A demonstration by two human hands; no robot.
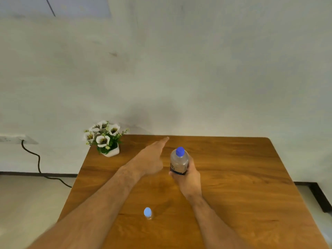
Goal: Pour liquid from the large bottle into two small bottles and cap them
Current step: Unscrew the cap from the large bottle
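Large bottle [179, 162] upright — cap up

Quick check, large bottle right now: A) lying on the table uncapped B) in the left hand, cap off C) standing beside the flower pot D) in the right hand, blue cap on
D: the right hand grips the large bottle around its lower body, and its blue cap is on; the left hand holds nothing, fingers extended.

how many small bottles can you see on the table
1: a small bottle with a light blue cap stands near the table's front edge, between the forearms. A second may be hidden behind the left hand.
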